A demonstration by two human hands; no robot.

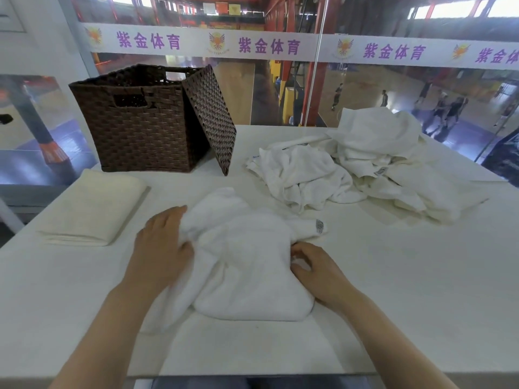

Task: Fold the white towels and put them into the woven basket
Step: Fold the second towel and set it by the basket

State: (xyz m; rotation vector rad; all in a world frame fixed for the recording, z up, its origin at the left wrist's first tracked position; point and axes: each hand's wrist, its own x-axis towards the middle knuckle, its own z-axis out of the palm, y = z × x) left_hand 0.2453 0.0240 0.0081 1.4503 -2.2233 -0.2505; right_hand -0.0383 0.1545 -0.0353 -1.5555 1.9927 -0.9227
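A crumpled white towel (247, 259) lies on the white table in front of me. My left hand (163, 245) grips its left edge, fingers curled into the cloth. My right hand (317, 268) pinches the towel's right edge just below its grey label. A dark brown woven basket (140, 127) stands at the back left, open at the top, with its lid (210, 113) leaning against its right side. A heap of unfolded white towels (365, 167) lies at the back right.
A folded cream towel (90, 209) lies flat at the left, in front of the basket. The table's (407, 276) front edge runs just below my forearms. Behind the table, glass panes overlook a sports hall.
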